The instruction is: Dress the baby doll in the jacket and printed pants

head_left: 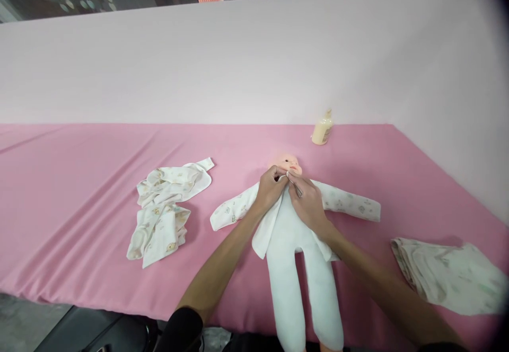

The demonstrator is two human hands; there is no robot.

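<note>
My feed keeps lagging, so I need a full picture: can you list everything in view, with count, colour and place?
doll: one, white cloth body with a peach head, lying on its back at the centre of the table, legs toward the near edge
printed top: one, white with small pale prints, on the doll, front open, sleeves spread to both sides
crumpled baby clothes: one heap, white with yellowish prints, left of the doll
folded cloth: one, off-white with faint prints, near the right edge
bottle: one, cream, upright at the back by the wall
tablecloth: one, pink, covering the table
wall: pale pink, behind the table
left hand: pinching the top's collar at the doll's neck
right hand: at the same collar, beside the left hand
</note>
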